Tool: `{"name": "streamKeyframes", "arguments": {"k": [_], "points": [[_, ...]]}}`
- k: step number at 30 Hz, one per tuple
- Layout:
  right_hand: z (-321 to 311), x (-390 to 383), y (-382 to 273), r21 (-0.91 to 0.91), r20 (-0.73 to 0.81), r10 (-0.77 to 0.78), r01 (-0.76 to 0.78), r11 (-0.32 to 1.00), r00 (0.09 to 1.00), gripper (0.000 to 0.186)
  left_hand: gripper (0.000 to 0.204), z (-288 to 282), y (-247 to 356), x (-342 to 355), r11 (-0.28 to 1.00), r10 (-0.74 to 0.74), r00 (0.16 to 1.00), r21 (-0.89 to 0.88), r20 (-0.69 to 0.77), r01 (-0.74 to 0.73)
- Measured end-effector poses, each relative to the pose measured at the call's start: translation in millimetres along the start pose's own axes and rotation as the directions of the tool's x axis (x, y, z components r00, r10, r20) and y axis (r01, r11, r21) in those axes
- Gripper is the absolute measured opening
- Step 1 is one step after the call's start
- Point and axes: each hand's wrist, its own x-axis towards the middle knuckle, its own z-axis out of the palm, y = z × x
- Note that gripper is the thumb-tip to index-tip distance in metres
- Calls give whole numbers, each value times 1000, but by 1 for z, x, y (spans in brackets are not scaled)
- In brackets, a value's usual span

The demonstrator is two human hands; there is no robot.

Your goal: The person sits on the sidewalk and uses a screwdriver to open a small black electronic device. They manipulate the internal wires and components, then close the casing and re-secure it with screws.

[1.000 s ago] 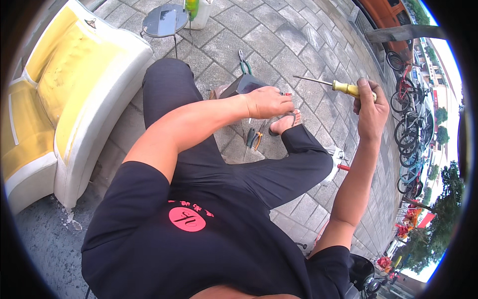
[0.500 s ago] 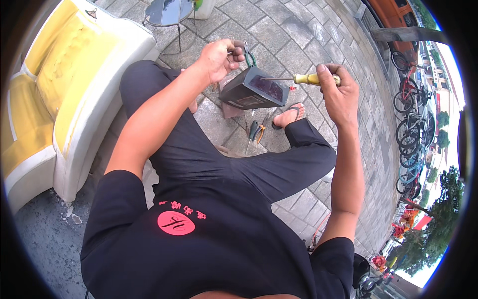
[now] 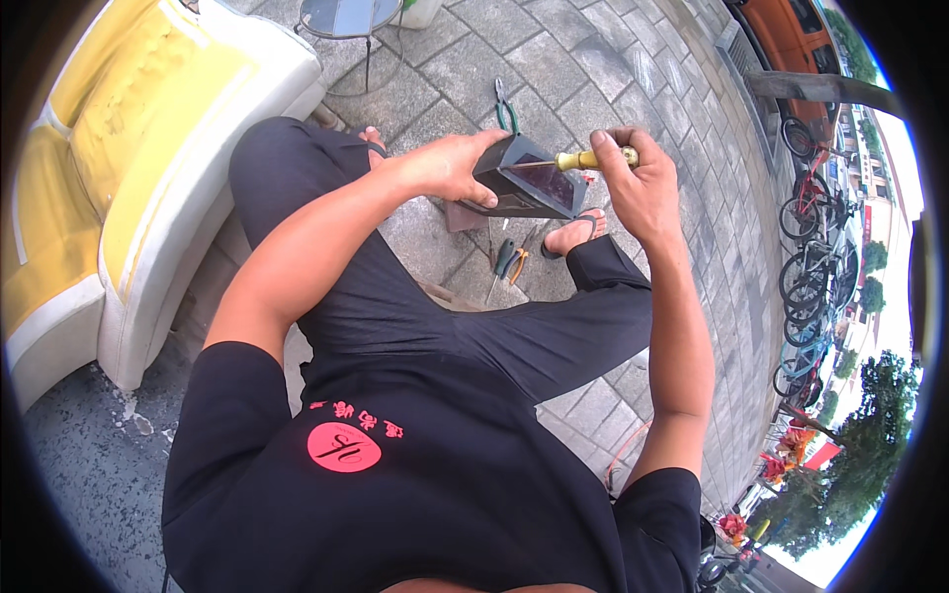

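A seated person in a black T-shirt [image 3: 445, 484] and dark trousers [image 3: 395, 306] bends over a black box [image 3: 529, 198] between the feet on a paved sidewalk [image 3: 563, 74]. The left hand [image 3: 457, 170] is half open around the box's left end, thumb on the near face and fingers over the far edge. The right hand [image 3: 638, 188], curled closed, grips the yellow handle of a screwdriver [image 3: 583, 159], its shaft lying across the box's dark panel; from where I stand, I cannot tell whether the tip touches. Green-handled pliers [image 3: 506, 114] lie just beyond the box, while a dark-handled screwdriver [image 3: 502, 259] and orange-handled pliers [image 3: 516, 267] lie side by side nearer the person. A yellow-and-white armchair [image 3: 188, 168] stands at left, beside a small round table [image 3: 346, 18]; bicycles [image 3: 809, 267] line the street at right.
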Motion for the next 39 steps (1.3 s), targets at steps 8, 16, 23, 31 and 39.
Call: {"name": "streamKeyframes", "arguments": {"k": [8, 16, 23, 31, 39], "points": [[-6, -3, -13, -58, 114, -63, 70, 996, 991, 41, 116, 15, -12, 14, 997, 35, 998, -67, -61, -39], [-11, 35, -99, -417, 596, 46, 261, 871, 802, 41, 122, 12, -8, 21, 996, -23, 1000, -89, -21, 21], [2, 60, -131, -605, 701, 203, 418, 678, 684, 47, 90, 15, -8, 23, 982, 69, 995, -172, -66, -79], [-10, 61, -103, -214, 884, -358, 942, 259, 300, 39, 81, 18, -10, 26, 975, 66, 994, -206, -84, -82], [12, 64, -130, -709, 626, 458, 214, 672, 631, 47, 87, 17, -5, 24, 981, -17, 998, -195, -61, 5]]}}
